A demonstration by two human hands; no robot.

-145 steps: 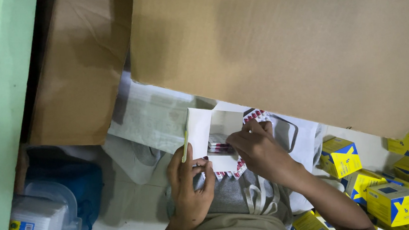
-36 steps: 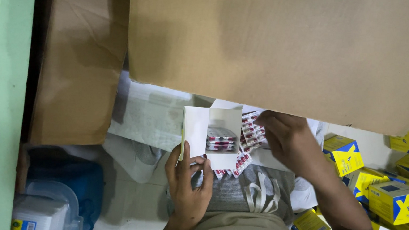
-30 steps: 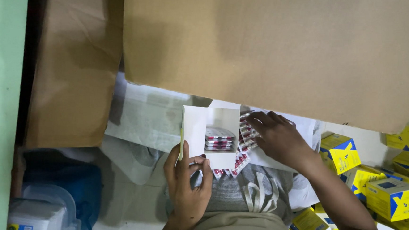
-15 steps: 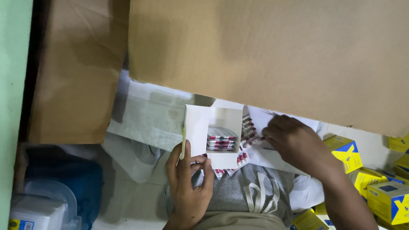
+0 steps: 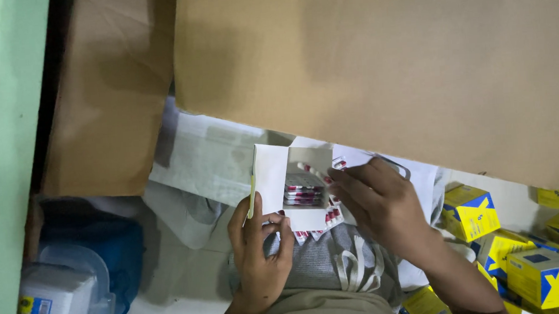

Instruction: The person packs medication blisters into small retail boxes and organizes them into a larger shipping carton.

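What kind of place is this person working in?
Probably a small medicine packing or storeroom corner, on the floor. The left hand holds an open white carton stacked with red-and-silver blister strips; many small yellow-and-blue boxes lie at the right, and large brown cardboard cartons stand close by.

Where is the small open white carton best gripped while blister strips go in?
Probably by its lower closed end, from below, as the left hand does now: thumb on one face, fingers on the other. That leaves the white carton mouth facing up and clear, where the right hand feeds a blister strip.
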